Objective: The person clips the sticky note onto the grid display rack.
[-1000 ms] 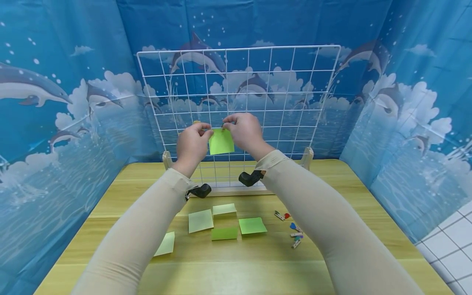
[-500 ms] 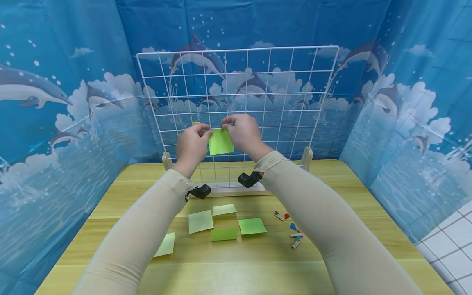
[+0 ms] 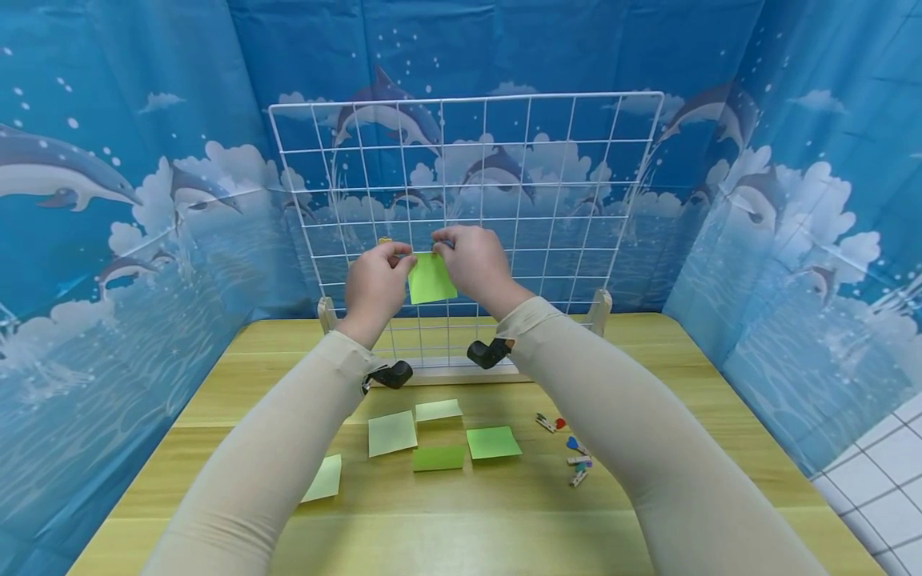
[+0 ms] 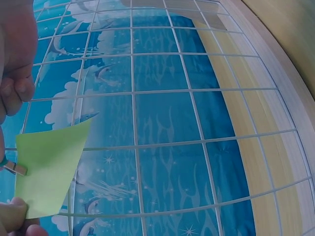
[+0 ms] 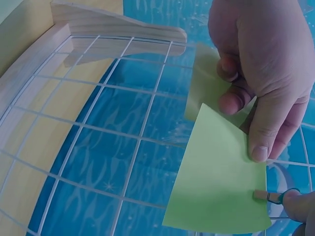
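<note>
A bright green sticky note (image 3: 432, 278) hangs in front of the white wire grid (image 3: 536, 164). My left hand (image 3: 376, 284) pinches its upper left corner. My right hand (image 3: 477, 262) pinches a small wooden clothespin (image 5: 266, 196) with a teal decoration, whose tip lies over the note's top edge. In the left wrist view, the clothespin's wooden end shows against the note's face. Whether it also grips a grid wire I cannot tell. Behind my left hand, a yellowish note (image 5: 197, 83) is at the grid, and a yellow piece (image 3: 385, 239) shows above that hand.
Several sticky notes, including a green one (image 3: 493, 442) and a pale one (image 3: 392, 433), lie on the wooden table (image 3: 446, 536). To their right are several small clothespins (image 3: 579, 460), some with red or blue hearts. Wooden feet (image 3: 599, 310) support the grid before a dolphin-print curtain (image 3: 144, 240).
Almost nothing differs. Both hands stay at the green note's top edge, with only a slight shift of my right fingers at the clothespin.
</note>
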A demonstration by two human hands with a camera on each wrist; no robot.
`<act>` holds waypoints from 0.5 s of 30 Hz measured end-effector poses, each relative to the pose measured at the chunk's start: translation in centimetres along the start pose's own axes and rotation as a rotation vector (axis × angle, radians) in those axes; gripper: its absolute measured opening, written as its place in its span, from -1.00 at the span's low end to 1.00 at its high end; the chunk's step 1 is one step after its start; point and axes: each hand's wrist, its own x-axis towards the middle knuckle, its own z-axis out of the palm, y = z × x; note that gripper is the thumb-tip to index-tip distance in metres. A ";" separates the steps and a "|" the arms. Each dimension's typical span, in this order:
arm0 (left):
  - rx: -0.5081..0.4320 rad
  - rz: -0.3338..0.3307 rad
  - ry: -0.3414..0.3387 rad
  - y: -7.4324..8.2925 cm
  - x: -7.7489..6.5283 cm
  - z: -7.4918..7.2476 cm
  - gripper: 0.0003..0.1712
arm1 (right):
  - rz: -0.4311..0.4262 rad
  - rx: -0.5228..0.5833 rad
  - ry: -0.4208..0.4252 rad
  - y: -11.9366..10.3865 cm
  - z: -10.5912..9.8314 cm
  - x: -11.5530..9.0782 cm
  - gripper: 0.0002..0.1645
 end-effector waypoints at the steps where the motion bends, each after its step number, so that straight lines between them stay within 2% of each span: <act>1: 0.000 0.000 0.000 0.0 0.0 0.0 -0.63 | -0.018 -0.021 0.001 0.1 0.0 0.0 -0.58; 8: 0.001 0.002 0.000 0.0 0.0 0.1 -0.63 | -0.115 -0.125 -0.004 0.9 0.1 0.0 -0.54; 15: -0.001 0.001 0.002 -0.1 0.0 0.0 -0.63 | -0.151 -0.173 -0.040 1.0 -0.2 -0.4 -0.49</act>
